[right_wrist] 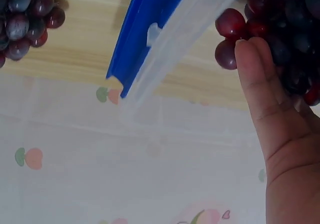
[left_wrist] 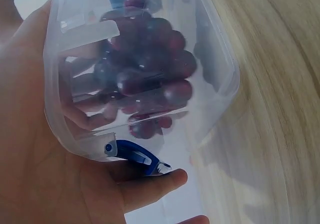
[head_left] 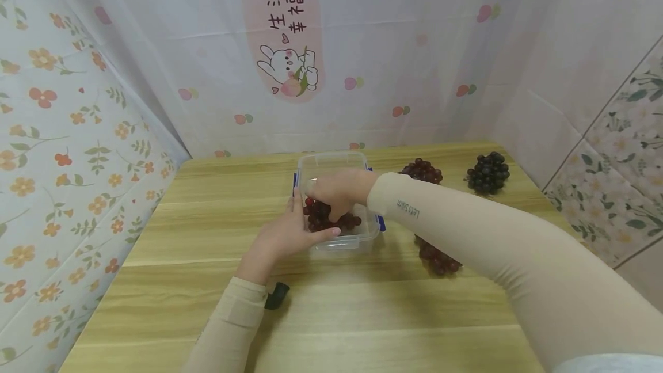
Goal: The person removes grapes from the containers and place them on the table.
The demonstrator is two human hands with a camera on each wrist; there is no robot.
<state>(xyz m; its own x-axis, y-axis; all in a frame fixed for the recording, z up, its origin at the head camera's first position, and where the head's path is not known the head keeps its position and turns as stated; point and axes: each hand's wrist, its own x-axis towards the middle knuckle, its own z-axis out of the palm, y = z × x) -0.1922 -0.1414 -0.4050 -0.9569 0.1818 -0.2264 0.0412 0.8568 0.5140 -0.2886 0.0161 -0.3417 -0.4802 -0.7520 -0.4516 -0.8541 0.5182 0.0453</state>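
Note:
A clear plastic box (head_left: 339, 161) with blue clips stands on the table, with dark red grapes (head_left: 319, 216) inside. My left hand (head_left: 282, 238) rests against its near left corner, the thumb along the near rim and the fingers along the left side. In the left wrist view the palm lies against the box wall, beside a blue clip (left_wrist: 132, 151). My right hand (head_left: 344, 186) reaches down into the box and holds the bunch of grapes (left_wrist: 150, 59). Its fingers touch the grapes in the right wrist view; the thumb is hidden there.
Right of the box lie a red bunch of grapes (head_left: 422, 170), a black bunch (head_left: 488, 174) and another red bunch (head_left: 440, 259), partly behind the right sleeve. The wooden table (head_left: 223, 206) meets a patterned curtain (head_left: 373, 50) at the back. A dark strap end (head_left: 277, 296) shows beside the left wrist.

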